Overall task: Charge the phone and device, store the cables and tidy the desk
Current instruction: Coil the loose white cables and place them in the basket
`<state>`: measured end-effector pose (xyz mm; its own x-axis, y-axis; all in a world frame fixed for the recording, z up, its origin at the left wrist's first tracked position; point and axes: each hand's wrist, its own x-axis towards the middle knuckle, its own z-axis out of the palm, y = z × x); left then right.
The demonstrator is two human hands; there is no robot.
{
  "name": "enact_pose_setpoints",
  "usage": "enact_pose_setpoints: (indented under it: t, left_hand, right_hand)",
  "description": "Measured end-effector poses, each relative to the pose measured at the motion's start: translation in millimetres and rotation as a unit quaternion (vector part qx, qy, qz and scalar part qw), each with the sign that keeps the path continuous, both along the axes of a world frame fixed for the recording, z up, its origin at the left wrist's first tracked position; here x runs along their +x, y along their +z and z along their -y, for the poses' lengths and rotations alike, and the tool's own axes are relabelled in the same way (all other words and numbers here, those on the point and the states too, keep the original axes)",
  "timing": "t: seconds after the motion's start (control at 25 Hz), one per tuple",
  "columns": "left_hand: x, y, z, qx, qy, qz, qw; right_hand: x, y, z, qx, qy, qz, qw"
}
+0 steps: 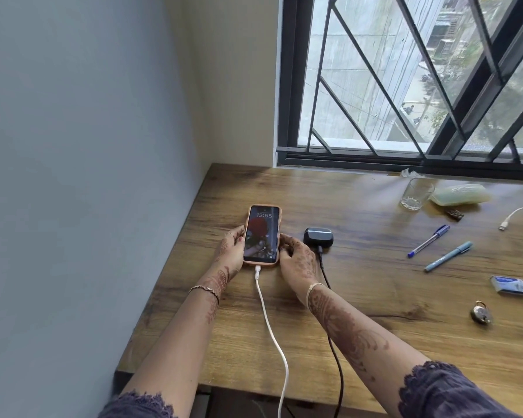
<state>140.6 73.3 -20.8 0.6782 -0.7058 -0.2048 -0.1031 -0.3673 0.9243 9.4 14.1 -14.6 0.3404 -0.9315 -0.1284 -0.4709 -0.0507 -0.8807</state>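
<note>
A phone (pixel 261 233) in a peach case lies face up on the wooden desk (pixel 360 297), its screen lit and showing 12:55. A white cable (pixel 269 324) is plugged into its near end and runs off the desk's front edge. My left hand (pixel 231 250) grips the phone's left side and my right hand (pixel 296 256) grips its right side. Just right of the phone sits a small dark device (pixel 318 236) with a black cable (pixel 334 342) plugged in, trailing toward me. A loose white cable end (pixel 515 217) lies at the far right.
Toward the right stand a drinking glass (pixel 415 194), a pale yellow pouch (pixel 459 194), two blue pens (pixel 429 240) (pixel 449 256), a small blue-and-white box (pixel 511 285) and a brass padlock (pixel 481 312). A wall borders the desk's left side; a barred window runs along the back.
</note>
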Motion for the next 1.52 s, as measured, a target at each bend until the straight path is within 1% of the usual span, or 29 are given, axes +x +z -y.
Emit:
enact_pose_setpoints:
  t: [0.32,0.52,0.64,0.76,0.92,1.0,1.12,1.24,1.36,1.52]
  left_hand:
    - [10,-6,1,-0.007,-0.034,0.012,0.999]
    - [13,-6,-1,0.005,-0.046,0.023,0.999]
    - [10,-5,-2,-0.01,-0.035,0.019,0.999]
    - [7,-4,0,-0.011,-0.027,0.041,0.999]
    - [4,-2,10,0.0,0.007,0.041,0.999]
    - [-2,1,15,0.004,0.031,0.069,0.997]
    - [-17,7,19,0.01,0.047,0.156,0.987]
    - [-34,11,28,-0.028,0.028,0.193,0.98]
    - [-54,13,41,-0.06,-0.019,0.206,0.976]
    - [-78,8,59,-0.02,-0.074,0.191,0.979]
  right_hand:
    - [5,-3,-2,-0.006,-0.019,-0.01,1.0]
    - [5,-2,-2,-0.003,-0.009,-0.014,1.0]
    - [3,-2,-2,-0.008,-0.002,-0.023,1.0]
    - [2,-2,0,-0.002,-0.013,-0.017,1.0]
    - [-2,-7,8,-0.005,-0.029,-0.012,1.0]
    - [-6,-11,11,-0.023,-0.047,0.004,0.999]
    - [-18,-12,15,-0.065,-0.069,0.037,0.995]
    - [-28,-7,23,-0.096,-0.066,0.073,0.99]
    - [-37,-2,33,-0.11,-0.065,0.077,0.989]
    - [-60,-8,53,-0.132,-0.095,0.049,0.985]
